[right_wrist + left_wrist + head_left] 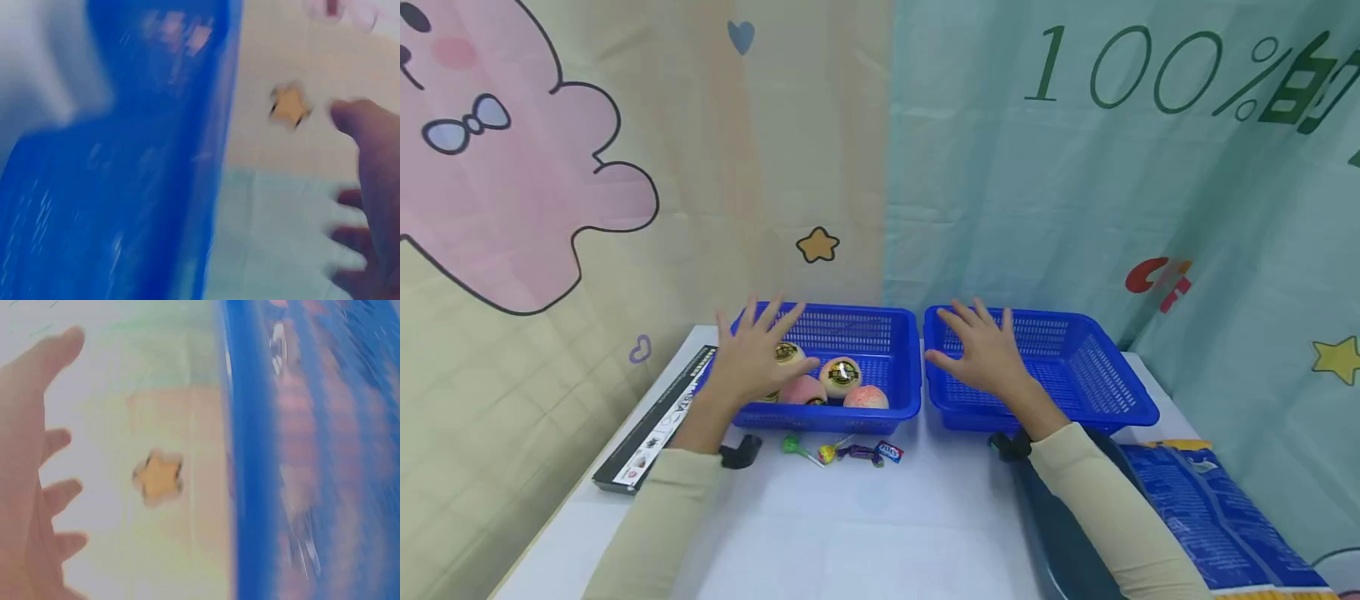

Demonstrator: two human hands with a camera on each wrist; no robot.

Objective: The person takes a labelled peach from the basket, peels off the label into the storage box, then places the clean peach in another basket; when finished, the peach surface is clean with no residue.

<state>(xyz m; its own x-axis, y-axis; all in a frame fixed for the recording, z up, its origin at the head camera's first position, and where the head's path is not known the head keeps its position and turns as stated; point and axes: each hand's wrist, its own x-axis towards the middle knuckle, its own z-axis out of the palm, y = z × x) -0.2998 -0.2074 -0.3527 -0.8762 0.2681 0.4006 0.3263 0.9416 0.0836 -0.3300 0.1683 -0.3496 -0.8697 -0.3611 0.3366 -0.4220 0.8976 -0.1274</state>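
Observation:
My left hand [748, 362], fingers spread, hovers over the left side of a blue plastic basket [880, 427]. Several round wrapped balls lie in that basket, among them a cream ball [841, 377] with a gold label and a pink ball [805, 390]; my hand hides part of the others. Above a second blue basket [1097, 367] my right hand [985, 354] is also spread, holding nothing. Both wrist views show the fingers apart beside a blurred basket wall. Whether either hand touches a rim, I cannot tell.
Before the left basket lie a green lollipop [792, 444], a yellow lollipop [827, 454], a purple wrapped candy [859, 452] and a small blue-red packet [890, 452]. A long black-and-white box [655, 425] lies left. At right are a dark tray [1060, 533] and blue bags [1210, 508].

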